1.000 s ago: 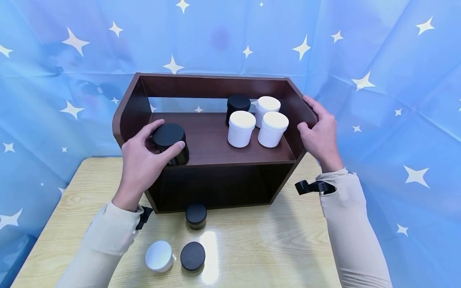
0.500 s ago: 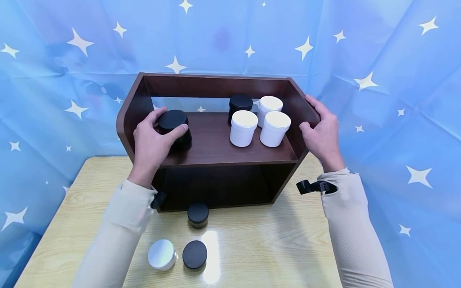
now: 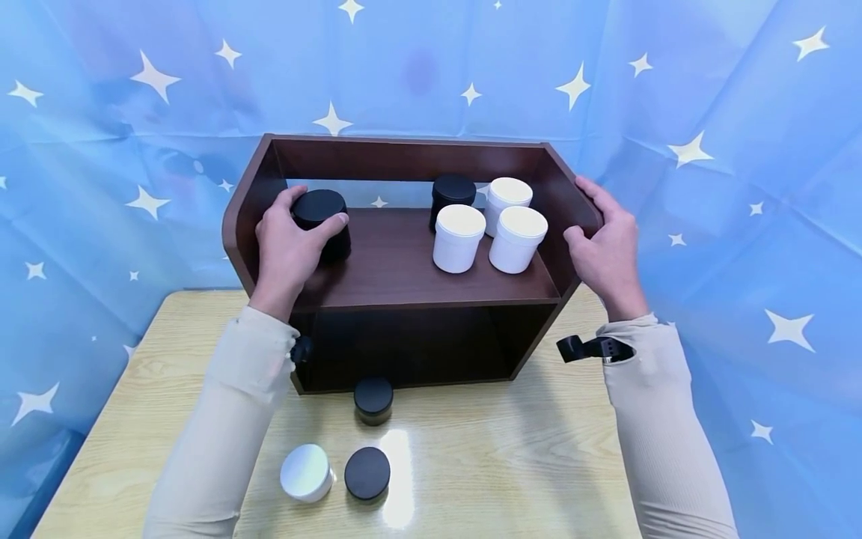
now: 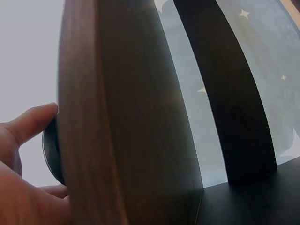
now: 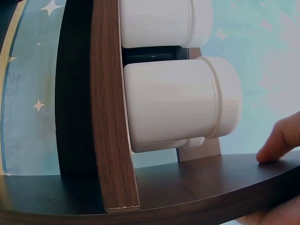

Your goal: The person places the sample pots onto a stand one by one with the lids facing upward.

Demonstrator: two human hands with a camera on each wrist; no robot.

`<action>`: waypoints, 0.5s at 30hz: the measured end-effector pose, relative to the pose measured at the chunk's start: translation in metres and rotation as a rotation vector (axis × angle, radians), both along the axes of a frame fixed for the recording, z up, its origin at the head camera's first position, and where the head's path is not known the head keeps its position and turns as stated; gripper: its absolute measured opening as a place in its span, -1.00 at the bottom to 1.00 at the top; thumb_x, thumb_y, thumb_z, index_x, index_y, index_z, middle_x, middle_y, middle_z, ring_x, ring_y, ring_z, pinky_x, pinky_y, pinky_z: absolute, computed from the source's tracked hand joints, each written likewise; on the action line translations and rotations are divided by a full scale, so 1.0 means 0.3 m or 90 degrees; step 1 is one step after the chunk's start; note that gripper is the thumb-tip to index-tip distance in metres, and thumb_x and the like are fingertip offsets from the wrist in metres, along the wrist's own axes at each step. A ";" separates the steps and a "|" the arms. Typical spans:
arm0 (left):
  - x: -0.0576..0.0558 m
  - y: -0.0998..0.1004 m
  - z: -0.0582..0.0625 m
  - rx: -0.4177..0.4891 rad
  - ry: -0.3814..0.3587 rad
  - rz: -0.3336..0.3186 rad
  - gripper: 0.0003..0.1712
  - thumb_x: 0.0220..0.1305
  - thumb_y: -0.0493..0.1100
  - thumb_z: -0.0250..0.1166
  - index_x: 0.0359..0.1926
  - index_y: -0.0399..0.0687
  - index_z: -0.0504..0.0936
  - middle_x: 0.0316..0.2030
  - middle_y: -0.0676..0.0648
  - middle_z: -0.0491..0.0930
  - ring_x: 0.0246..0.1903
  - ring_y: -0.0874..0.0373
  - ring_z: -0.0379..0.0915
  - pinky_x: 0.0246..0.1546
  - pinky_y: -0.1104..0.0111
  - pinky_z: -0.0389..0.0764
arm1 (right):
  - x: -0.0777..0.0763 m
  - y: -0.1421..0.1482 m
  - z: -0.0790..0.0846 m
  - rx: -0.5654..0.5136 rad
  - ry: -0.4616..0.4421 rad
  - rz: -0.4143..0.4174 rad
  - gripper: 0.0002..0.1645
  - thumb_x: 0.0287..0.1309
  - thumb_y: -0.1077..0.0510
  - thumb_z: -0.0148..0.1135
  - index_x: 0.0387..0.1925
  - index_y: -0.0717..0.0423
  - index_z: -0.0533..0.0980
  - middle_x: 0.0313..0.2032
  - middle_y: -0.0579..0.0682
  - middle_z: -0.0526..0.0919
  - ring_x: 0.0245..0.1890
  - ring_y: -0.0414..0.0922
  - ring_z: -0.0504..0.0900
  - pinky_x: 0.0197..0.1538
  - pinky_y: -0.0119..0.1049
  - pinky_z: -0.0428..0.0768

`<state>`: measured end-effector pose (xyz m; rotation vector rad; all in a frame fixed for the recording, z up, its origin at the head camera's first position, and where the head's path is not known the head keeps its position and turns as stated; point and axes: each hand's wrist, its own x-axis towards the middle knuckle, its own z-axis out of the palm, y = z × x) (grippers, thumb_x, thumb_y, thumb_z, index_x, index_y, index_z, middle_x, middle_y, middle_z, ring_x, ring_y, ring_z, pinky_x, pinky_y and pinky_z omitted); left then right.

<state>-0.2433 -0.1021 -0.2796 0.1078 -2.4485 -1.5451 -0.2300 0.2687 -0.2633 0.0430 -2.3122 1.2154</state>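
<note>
Left hand (image 3: 286, 243): fingers curled round black jar (image 3: 322, 221), now carried back to the left rear of the shelf (image 3: 404, 262), upper left of frame
Change: jar looks nearly placed
Right hand (image 3: 606, 247): holds the shelf's right wall, as before

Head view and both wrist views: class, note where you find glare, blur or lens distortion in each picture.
Head view: sharp; a bright glare streak on the table beside the black jar; shelf edges bow slightly from the wide lens. Left wrist view: the shelf side panel fills the frame, soft and dim; the left hand is blurred. Right wrist view: the white jars are evenly lit, and the straight panel bows.
</note>
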 end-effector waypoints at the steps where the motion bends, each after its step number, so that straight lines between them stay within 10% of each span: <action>1: -0.006 0.000 0.000 -0.004 -0.003 0.001 -0.10 0.27 0.09 0.35 0.54 0.09 0.19 0.44 -0.20 0.27 0.38 -0.13 0.19 0.35 -0.03 0.41 | 0.000 0.000 0.000 0.000 0.000 0.000 -0.20 0.09 0.40 -0.03 0.38 -0.14 0.44 0.32 0.05 0.54 -0.10 -0.12 0.54 -0.22 -0.60 0.50; 15: -0.078 0.000 0.044 -0.002 -0.045 0.007 -0.07 0.30 0.06 0.33 0.57 0.07 0.10 0.49 -0.19 0.18 0.40 -0.12 0.17 0.37 0.03 0.42 | -0.006 -0.004 0.001 -0.004 0.000 -0.002 -0.21 0.11 0.39 -0.04 0.37 -0.15 0.45 0.32 0.03 0.54 -0.09 -0.18 0.55 -0.18 -0.59 0.51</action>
